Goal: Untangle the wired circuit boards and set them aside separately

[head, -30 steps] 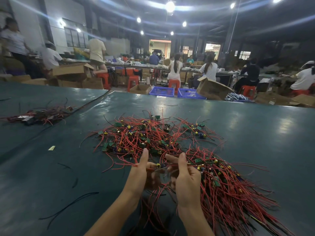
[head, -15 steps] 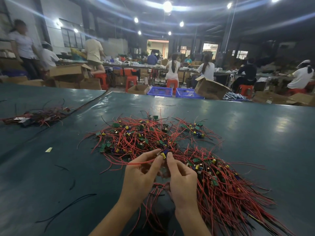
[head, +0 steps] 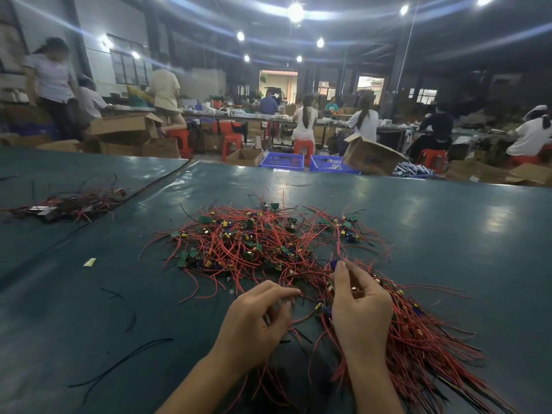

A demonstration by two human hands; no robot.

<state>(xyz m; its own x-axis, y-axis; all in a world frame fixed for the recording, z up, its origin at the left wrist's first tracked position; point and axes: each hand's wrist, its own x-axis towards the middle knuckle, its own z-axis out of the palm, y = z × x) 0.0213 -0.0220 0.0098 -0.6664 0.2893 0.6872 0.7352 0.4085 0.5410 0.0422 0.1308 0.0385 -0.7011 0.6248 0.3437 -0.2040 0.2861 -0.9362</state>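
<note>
- since half a second ago the hands have come apart: the right hand went to the right and the left hand dropped lower, where before both pinched one piece together.
- right thumb and forefinger, the fingers, are closed together on a small blue part of a board, raised at the near edge of the pile.
- left fingers are curled over red wires just beside the right hand; they are blurred, so i cannot tell if they hold something.
- pile of tangled boards lies in the middle of the green surface.
- straighter bundle of red wires lies under and right of the right hand.
- small heap sits far left, well apart.
- loose black wire and a yellow scrap lie on the left.
</note>
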